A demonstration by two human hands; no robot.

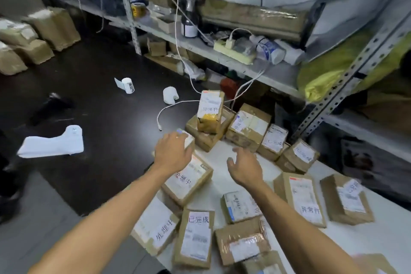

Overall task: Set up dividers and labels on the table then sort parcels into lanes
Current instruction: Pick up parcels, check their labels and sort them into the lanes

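Several brown cardboard parcels with white labels lie on a white table [222, 162]. My left hand [172, 151] rests with curled fingers on a small parcel [189, 140] at the table's far left edge, above a larger labelled parcel [189, 179]. My right hand [243, 167] hovers over the bare table with loose, spread fingers and holds nothing. A stack of parcels [210, 113] stands at the far end. More parcels [304, 198] lie to the right and near me [195, 238].
A metal shelf rack [244, 64] full of clutter runs along the far right. The dark floor holds label rolls [126, 84], a white cable [175, 104], a folded white sheet [53, 144] and stacked boxes [44, 29] at the left.
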